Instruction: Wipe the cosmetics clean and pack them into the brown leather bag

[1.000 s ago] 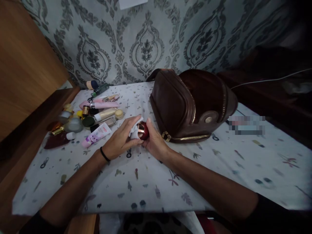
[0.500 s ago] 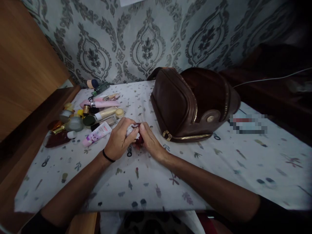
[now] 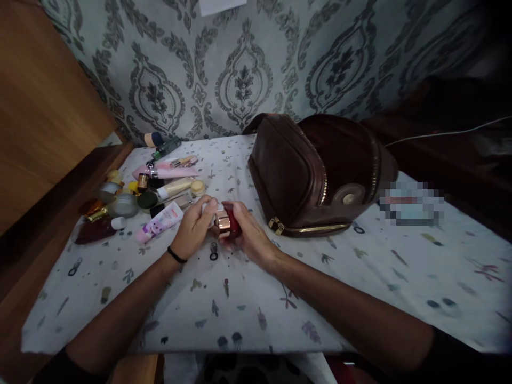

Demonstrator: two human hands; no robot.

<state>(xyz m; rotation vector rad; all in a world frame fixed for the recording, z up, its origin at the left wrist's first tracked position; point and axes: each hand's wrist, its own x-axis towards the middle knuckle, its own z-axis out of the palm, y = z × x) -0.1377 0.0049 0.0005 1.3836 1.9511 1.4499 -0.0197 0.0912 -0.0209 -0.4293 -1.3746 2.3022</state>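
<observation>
"Where do you have the red container point(image 3: 233, 225)?"

"Between my two hands, above the tabletop point(image 3: 180, 309), its shiny copper-coloured band toward my left."

"And how are your hands set?"

"My right hand point(image 3: 254, 237) is closed around the red end, thumb on top. My left hand point(image 3: 194, 226) pinches a white cloth point(image 3: 218, 207) at the banded end; its lower fingers are hidden from me."

"What's nearby?"

"A white-and-purple tube point(image 3: 160, 223) lies just left of my left hand, and a brown bag point(image 3: 284, 170) sits beyond my right."
</observation>
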